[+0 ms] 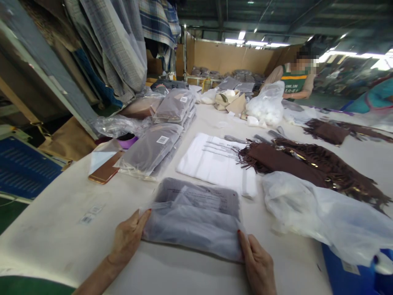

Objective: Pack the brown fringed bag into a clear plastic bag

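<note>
A dark item in a frosted plastic bag (193,229) lies flat before me, its far part showing printed lines through the film. At its left edge my left hand (127,233) grips the bag between thumb and fingers. My right hand (258,258) pinches the right edge, thumb on top. Just beyond the bag lies a stack of white printed plastic bags (215,159). Packed bags with barcode labels (150,147) are piled to the left of that stack.
A brown phone-like case (106,168) rests left of the piles. Brown fringed pieces (285,164) and crumpled clear plastic (297,200) lie to the right. A blue container (346,270) stands at the lower right. Clothes (116,45) hang at the upper left; a person (294,82) works across the table.
</note>
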